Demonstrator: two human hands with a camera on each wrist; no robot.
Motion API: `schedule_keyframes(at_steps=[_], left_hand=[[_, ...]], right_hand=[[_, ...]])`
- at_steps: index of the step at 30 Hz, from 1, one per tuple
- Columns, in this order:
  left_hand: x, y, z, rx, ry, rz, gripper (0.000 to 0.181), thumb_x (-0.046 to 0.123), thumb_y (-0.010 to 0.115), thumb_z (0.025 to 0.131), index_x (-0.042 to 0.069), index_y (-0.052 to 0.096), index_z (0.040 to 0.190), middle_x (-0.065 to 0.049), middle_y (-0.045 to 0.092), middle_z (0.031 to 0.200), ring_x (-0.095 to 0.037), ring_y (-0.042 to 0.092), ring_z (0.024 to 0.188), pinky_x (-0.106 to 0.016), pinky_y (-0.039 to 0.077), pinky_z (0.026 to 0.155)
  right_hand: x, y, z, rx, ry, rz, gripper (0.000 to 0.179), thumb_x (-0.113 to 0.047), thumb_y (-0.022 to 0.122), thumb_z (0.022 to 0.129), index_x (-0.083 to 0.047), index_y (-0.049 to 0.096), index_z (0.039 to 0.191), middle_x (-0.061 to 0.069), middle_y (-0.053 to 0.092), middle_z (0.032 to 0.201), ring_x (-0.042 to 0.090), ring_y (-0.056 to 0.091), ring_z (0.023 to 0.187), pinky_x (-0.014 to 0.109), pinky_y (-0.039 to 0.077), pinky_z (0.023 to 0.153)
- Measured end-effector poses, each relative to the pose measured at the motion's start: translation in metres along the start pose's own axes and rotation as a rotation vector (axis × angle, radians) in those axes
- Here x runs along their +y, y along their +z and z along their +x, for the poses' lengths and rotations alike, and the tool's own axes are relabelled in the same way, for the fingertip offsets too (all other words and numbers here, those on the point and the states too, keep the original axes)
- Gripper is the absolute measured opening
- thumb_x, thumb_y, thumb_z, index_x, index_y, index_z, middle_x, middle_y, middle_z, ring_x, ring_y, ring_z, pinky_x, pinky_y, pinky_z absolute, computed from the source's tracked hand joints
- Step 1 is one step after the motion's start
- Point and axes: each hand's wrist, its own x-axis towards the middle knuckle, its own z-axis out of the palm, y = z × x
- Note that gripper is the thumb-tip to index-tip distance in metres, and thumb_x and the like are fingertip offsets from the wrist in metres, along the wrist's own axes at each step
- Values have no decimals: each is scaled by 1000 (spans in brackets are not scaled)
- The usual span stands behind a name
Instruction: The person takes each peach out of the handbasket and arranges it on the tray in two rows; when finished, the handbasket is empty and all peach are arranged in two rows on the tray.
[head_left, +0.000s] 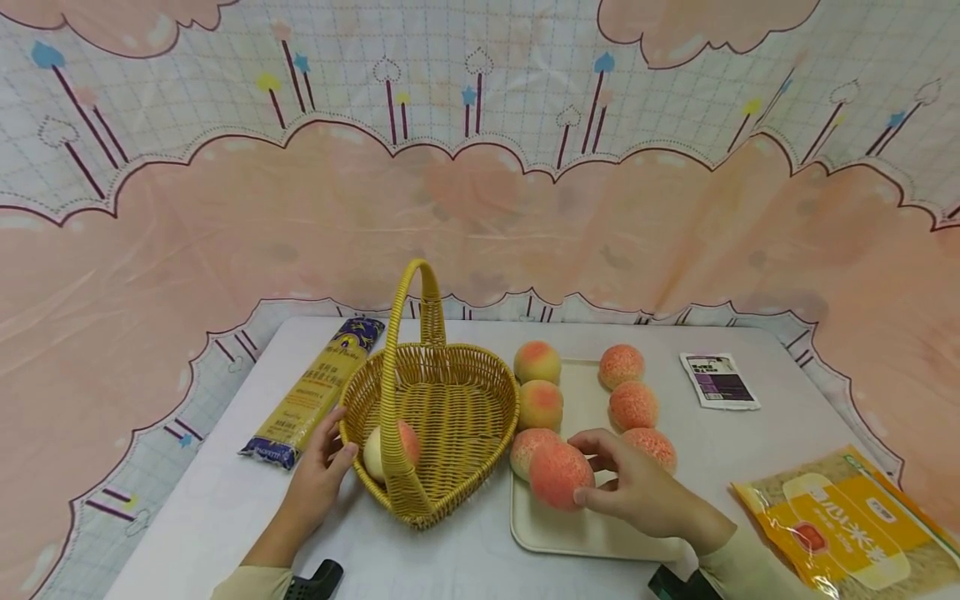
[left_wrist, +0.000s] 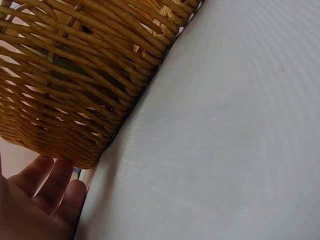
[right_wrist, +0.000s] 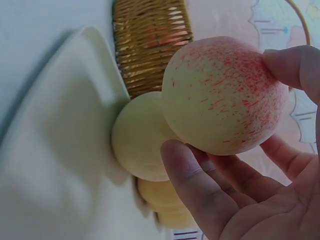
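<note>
A peach [right_wrist: 220, 95] with a red-speckled top is pinched between the thumb and fingers of my right hand [head_left: 633, 483], lifted over the near part of the cream tray [head_left: 577, 542]. Several more peaches stand in two columns along the tray's sides, among them a yellow-orange peach [head_left: 540, 406] on the left and a speckled peach [head_left: 633, 406] on the right. My left hand [head_left: 321, 475] touches the left side of a heart-shaped wicker basket [head_left: 457, 408] with its fingers extended. Inside the basket, partly behind its handle, lies one peach [head_left: 372, 457].
A yellow and blue spaghetti packet [head_left: 318, 396] lies left of the basket. To the tray's right are a small white and purple sachet [head_left: 720, 382] and a yellow grain bag [head_left: 855, 529]. A patterned curtain [head_left: 480, 225] hangs behind the white table [head_left: 442, 571].
</note>
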Motion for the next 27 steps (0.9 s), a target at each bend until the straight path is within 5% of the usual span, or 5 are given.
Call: schedule_keyframes(at_steps=[27], left_hand=[[-1, 0, 0, 1, 25, -13, 56, 10, 49, 104, -2, 25, 154, -34, 35, 149, -49, 41, 131, -7, 34, 89]], right_hand=[[27, 19, -11, -95, 24, 71, 50, -14, 73, 91, 2, 50, 133, 15, 57, 126, 17, 59, 109, 31, 53, 88]])
